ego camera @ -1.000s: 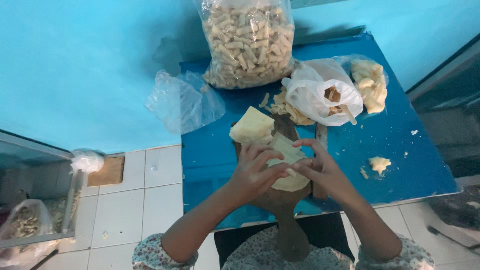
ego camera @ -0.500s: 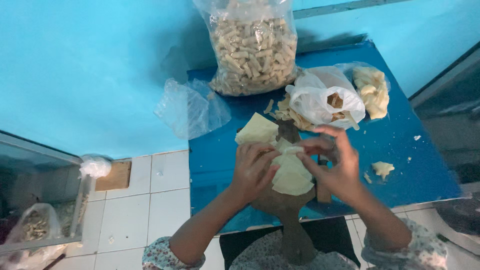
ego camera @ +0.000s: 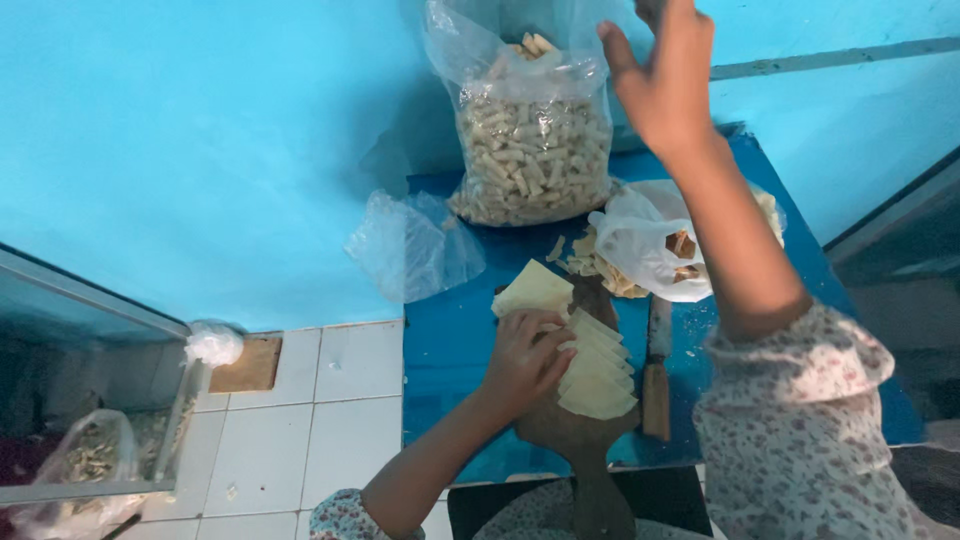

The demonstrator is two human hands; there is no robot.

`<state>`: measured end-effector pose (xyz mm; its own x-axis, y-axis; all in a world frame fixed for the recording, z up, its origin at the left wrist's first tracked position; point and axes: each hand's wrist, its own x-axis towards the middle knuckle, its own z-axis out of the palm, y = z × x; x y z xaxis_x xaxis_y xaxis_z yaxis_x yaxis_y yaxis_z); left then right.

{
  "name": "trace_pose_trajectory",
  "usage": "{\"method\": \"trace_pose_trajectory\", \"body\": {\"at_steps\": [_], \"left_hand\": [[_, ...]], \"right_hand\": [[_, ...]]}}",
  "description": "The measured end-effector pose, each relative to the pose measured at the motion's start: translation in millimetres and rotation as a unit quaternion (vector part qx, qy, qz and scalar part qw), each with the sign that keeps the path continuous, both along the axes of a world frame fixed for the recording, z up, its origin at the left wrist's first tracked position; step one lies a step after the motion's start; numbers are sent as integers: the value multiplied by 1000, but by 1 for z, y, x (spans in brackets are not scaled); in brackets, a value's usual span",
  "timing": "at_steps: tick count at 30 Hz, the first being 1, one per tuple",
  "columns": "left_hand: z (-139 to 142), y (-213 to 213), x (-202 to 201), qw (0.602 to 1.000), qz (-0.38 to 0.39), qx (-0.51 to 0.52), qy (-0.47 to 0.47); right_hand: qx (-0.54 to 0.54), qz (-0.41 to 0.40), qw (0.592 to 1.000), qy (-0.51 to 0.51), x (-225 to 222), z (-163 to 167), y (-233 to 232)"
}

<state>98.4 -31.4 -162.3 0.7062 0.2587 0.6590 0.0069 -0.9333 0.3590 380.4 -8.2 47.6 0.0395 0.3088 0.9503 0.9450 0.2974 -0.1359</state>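
Right hand [ego camera: 665,75] raised — left hand [ego camera: 525,360] on one wrapper stack [ego camera: 597,375].

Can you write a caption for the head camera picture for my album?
Left hand rests on pale dough sheets on a wooden board; right hand is raised near a big bag of snacks.

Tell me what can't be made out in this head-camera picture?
- Right hand: fingertips cut off by the top edge; whether it holds anything is unclear.
- Wooden board: mostly covered by the stacked dough sheets and the left hand.
- Knife: blade partly under the white bag.
- White bag's contents: mostly veiled by plastic.
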Motion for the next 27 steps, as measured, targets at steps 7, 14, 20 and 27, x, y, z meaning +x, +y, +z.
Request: {"method": "trace_pose_trajectory", "body": {"at_steps": [7, 14, 20, 27], "left_hand": [[7, -6, -1, 997, 24, 6, 71], [11, -52, -6, 964, 70, 25, 254], [-9, -83, -16, 960, 170, -31, 219], [-34, -100, -12, 945, 266, -32, 186]], "right_hand": [[-204, -41, 957, 201, -6, -108, -138], [-289, -209, 921, 159, 19, -186, -204], [-334, -164, 898, 233, 14, -212, -194], [-300, -166, 892, 295, 19, -207, -174]]}}
